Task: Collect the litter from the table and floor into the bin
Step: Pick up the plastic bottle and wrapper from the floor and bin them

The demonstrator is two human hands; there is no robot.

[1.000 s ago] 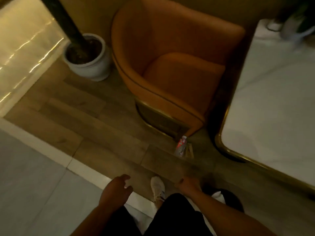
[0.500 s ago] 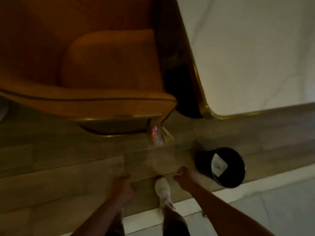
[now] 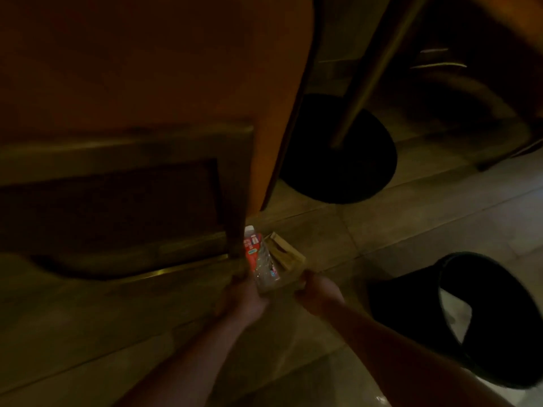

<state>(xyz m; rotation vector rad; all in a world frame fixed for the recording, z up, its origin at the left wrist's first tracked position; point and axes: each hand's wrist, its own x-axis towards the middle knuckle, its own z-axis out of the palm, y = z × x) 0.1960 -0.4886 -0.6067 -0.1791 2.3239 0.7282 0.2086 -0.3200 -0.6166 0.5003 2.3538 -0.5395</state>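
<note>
A clear plastic bottle (image 3: 260,259) with a red label and white cap lies on the wooden floor by the corner of the orange chair. A flattened tan cardboard box (image 3: 286,254) lies against its right side. My left hand (image 3: 244,295) is at the bottle's near end with fingers curled. My right hand (image 3: 318,292) touches the box's near corner, thumb on its edge. The dim, blurred view hides whether either grip is closed. The black bin (image 3: 484,318) stands on the floor to the right, with something white inside.
The orange chair (image 3: 147,83) with its brass base fills the left and top. A table's round black foot (image 3: 338,154) and slanted brass post stand behind the litter. Bare floorboards lie between my hands and the bin.
I have bent down close to the floor. Both hands moved forward from near my feet to the bottle and box. The bin now sits at the right edge of view.
</note>
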